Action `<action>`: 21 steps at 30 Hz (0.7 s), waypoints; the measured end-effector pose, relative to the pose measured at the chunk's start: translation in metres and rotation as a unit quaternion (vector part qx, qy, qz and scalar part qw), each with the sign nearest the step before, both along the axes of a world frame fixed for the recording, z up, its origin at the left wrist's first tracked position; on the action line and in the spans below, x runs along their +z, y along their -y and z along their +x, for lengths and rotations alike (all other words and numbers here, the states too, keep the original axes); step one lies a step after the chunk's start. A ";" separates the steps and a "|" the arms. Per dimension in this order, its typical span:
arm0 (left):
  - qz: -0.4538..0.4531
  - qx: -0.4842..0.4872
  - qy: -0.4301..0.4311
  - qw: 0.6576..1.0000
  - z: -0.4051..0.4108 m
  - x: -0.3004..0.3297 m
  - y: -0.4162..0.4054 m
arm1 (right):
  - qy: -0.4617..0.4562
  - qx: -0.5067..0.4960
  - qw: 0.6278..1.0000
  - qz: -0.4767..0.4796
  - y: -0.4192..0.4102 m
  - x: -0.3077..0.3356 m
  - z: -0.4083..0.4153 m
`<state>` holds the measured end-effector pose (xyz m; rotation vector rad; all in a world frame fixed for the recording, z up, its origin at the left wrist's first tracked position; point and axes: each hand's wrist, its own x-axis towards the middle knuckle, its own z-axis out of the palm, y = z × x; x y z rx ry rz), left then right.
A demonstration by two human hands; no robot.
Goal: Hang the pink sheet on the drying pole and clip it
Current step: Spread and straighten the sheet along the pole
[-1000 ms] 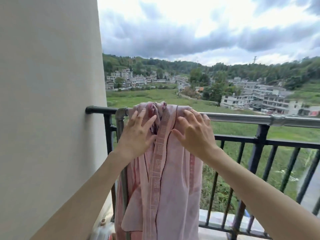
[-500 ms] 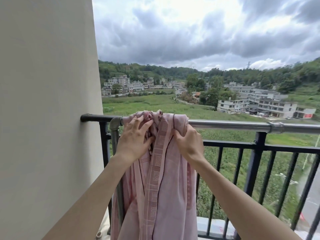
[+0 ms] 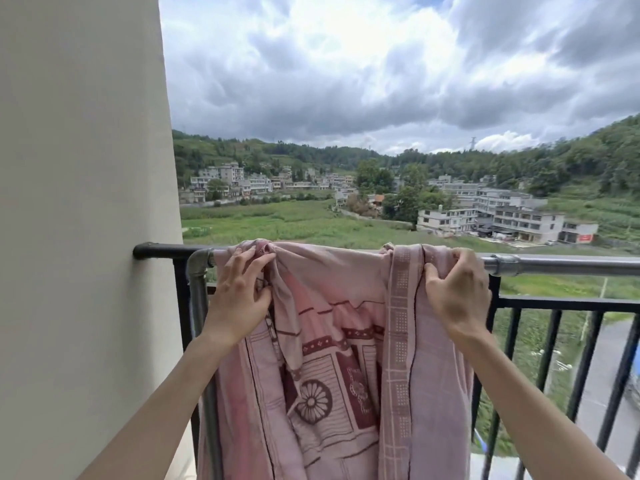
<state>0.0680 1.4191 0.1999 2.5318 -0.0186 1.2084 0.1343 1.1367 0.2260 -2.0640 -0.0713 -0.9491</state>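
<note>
Sheet (image 3: 332, 341) draped over pole (image 3: 554, 265), 2 hands – left (image 3: 239, 296), right (image 3: 457, 296) – apparently gripping it

Home balcony, upper floor, outdoors. Black metal railing (image 3: 554, 303) with vertical bars, fixed into a plain cream wall (image 3: 79, 202) on the left. Grey steel drying pole (image 3: 554, 265) running along the top of the rail, with a pink sheet (image 3: 332, 341) draped over it as laundry. Beyond: green fields (image 3: 277, 223), low concrete village houses (image 3: 502, 216), wooded hills (image 3: 571, 161), overcast sky.
</note>
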 end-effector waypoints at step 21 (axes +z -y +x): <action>-0.464 0.038 0.104 0.879 -0.036 0.042 -0.056 | 0.270 0.067 0.942 -0.186 -0.111 -0.029 0.017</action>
